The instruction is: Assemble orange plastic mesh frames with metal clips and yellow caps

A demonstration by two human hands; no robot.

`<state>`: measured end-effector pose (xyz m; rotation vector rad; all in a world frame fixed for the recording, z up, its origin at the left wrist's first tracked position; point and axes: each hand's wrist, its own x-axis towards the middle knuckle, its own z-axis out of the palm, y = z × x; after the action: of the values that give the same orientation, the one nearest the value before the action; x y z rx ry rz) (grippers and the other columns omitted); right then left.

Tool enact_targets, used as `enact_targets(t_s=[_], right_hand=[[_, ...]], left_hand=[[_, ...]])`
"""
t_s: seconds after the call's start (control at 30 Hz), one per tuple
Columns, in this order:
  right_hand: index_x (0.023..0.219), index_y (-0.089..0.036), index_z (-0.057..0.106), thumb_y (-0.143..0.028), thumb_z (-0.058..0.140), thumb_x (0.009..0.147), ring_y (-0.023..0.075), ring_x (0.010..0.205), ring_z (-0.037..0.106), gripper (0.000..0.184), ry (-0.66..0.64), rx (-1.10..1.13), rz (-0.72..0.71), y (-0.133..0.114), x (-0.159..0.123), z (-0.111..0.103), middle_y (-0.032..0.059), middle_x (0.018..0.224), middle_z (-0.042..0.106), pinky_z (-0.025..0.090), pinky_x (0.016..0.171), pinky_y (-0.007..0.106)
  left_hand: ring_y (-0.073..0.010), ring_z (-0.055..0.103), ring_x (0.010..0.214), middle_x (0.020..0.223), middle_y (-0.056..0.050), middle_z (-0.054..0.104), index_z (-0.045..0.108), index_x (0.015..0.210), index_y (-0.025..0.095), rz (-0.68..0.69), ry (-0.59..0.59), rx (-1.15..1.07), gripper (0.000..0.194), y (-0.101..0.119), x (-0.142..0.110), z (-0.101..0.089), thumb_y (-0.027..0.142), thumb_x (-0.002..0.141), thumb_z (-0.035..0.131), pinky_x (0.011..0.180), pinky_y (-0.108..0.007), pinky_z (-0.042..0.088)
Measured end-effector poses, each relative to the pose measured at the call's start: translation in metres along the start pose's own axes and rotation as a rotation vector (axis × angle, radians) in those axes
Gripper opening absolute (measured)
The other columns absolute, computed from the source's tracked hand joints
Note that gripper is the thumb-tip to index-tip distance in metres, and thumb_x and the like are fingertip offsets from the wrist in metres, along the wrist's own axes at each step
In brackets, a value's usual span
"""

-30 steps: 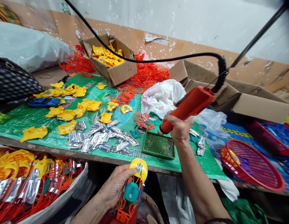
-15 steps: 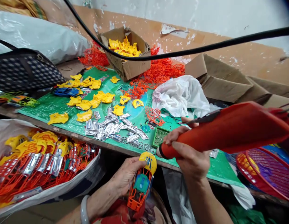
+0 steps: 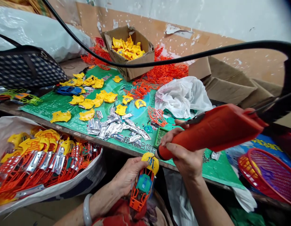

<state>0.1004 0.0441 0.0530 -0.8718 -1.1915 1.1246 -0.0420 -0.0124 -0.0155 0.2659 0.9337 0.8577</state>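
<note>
My left hand (image 3: 129, 174) pinches a toy car assembly (image 3: 144, 183) by its yellow front piece. Behind that piece the assembly has an orange lattice frame with a teal block in the middle. A red electric screwdriver (image 3: 211, 130), hung on a black cable, is wrapped in my right hand (image 3: 186, 157). Its tip is close to the yellow piece; whether it touches cannot be made out. Partly hidden behind my right hand is a green perforated screw tray (image 3: 160, 135). Silver chrome strips (image 3: 117, 127) lie in a heap on the green sheet, beside scattered yellow pieces (image 3: 86, 103).
A white sack (image 3: 89, 179) of similar assemblies stands at lower left. The cardboard box (image 3: 138, 64) at the back holds yellow pieces, near piled orange frames (image 3: 169, 69). A white plastic bag (image 3: 183, 95) and a red basket (image 3: 267, 175) are rightward. The black cable (image 3: 183, 58) crosses overhead.
My right hand has brought the screwdriver from above the screw tray down to the yellow piece. My left hand still holds the assembly. The view has shifted left.
</note>
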Motion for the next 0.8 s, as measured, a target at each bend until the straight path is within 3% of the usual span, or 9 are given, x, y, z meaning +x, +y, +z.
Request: enact_targets(t_s=[0.53, 0.7, 0.8], right_hand=[[0.071, -0.022, 0.062, -0.019, 0.071, 0.067, 0.0165, 0.064, 0.059, 0.011, -0.056, -0.093, -0.033, 0.003, -0.003, 0.001, -0.0016, 0.070, 0.059, 0.052, 0.066, 0.036], [0.073, -0.022, 0.061, -0.015, 0.069, 0.066, 0.0142, 0.065, 0.059, 0.013, -0.099, -0.157, 0.005, -0.006, -0.004, 0.009, -0.0023, 0.071, 0.062, 0.053, 0.069, 0.034], [0.074, -0.022, 0.057, -0.014, 0.068, 0.065, 0.0122, 0.060, 0.058, 0.016, -0.119, -0.165, 0.019, -0.012, -0.003, 0.015, -0.0036, 0.068, 0.061, 0.052, 0.063, 0.031]], left_hand=[[-0.0126, 0.059, 0.053, 0.064, -0.006, 0.071, 0.075, 0.077, 0.008, -0.001, -0.002, 0.004, 0.026, 0.000, -0.001, 0.000, 0.029, 0.062, 0.080, 0.053, -0.022, 0.044], [-0.0126, 0.059, 0.054, 0.063, -0.006, 0.071, 0.074, 0.074, 0.008, 0.000, -0.010, -0.014, 0.026, -0.005, 0.001, -0.003, 0.030, 0.062, 0.081, 0.054, -0.022, 0.044], [-0.0123, 0.059, 0.054, 0.063, -0.005, 0.070, 0.074, 0.073, 0.009, 0.014, -0.012, -0.037, 0.026, -0.007, 0.001, -0.003, 0.030, 0.061, 0.082, 0.054, -0.022, 0.044]])
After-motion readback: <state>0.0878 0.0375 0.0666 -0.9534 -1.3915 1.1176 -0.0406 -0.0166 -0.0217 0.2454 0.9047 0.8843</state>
